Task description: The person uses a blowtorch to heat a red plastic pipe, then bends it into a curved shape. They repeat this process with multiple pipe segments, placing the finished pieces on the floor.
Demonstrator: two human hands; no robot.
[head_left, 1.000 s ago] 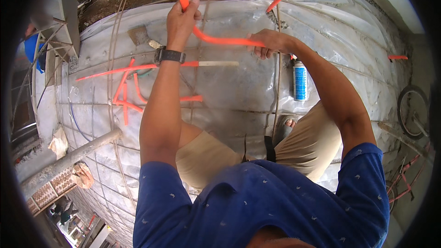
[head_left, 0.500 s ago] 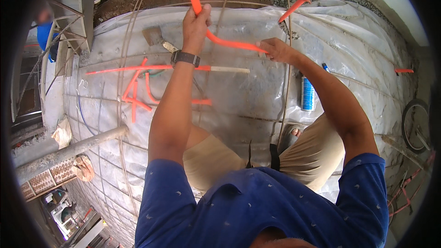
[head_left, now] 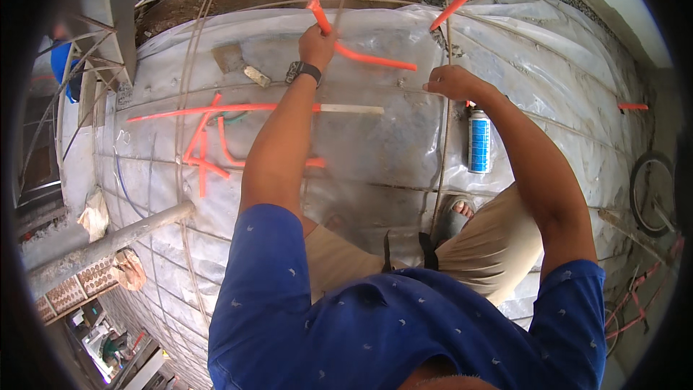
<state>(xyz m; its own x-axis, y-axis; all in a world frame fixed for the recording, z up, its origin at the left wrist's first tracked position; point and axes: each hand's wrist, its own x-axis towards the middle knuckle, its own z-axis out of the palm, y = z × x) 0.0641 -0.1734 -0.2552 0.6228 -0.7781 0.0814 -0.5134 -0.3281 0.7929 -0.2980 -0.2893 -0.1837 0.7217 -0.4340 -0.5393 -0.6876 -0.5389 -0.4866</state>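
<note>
The bent orange conduit [head_left: 375,58] is hanging in the left hand [head_left: 316,46] over the far part of the plastic sheeting [head_left: 368,148], its upper end now showing against the sheeting's far edge. The left fist is wrapping closely around it below that end. The right hand [head_left: 455,83] is no longer holding the tail; it is hovering just beside the free tip, fingers partly curled, and whether anything is between them I cannot tell. So the left hand alone seems to be carrying the piece, and the curve is keeping its shape without the second grip.

Beyond the right hand, an orange conduit stub [head_left: 456,9] is rising near the sheeting's far edge. An aerosol can [head_left: 479,144] is sitting beside the right forearm, toward the sheeting's right edge; toward the left edge, a straight conduit [head_left: 245,107] and several offcuts [head_left: 203,184] are lying.

The can is carrying a blue-and-white label whose print is too small to make out; the face of the wristwatch [head_left: 294,71] is showing nothing legible.
</note>
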